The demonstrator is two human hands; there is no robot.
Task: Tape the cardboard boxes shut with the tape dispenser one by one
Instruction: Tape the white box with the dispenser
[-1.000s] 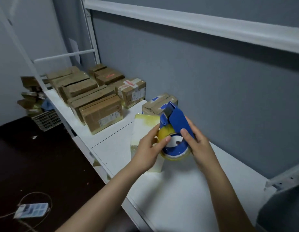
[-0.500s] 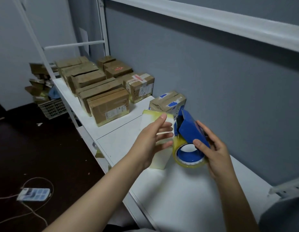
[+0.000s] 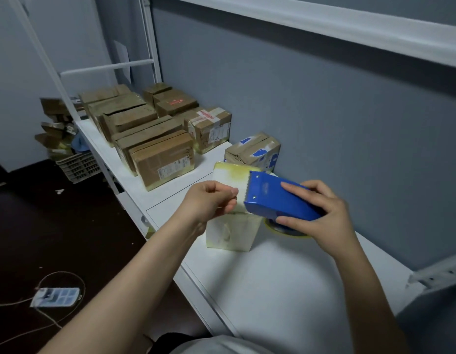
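flat grey-blue painted wall (image 3: 324, 111), long white table (image 3: 285, 290) set against it, white metal frame bar (image 3: 324, 25) overhead, dark brown floor (image 3: 68, 238), white power strip (image 3: 55, 297) with looped cable, grey slotted plastic crate (image 3: 77, 167), dim light

The carrying surface is a white shelf surface (image 3: 285, 290) set against a grey wall; a seam divides it into a near and a far panel. On the far panel, brown cardboard boxes (image 3: 145, 134) stand packed side by side in rows. Next to them, toward the wall, stands a box with red-and-white tape (image 3: 211, 129). A box with blue tape patches (image 3: 252, 152) stands apart, close to the wall. A white box (image 3: 232, 233) with yellowed edges stands upright on the near panel.

The dark floor (image 3: 68, 238) carries a power strip (image 3: 55, 297), its cable (image 3: 25, 330) and a plastic crate (image 3: 78, 167).
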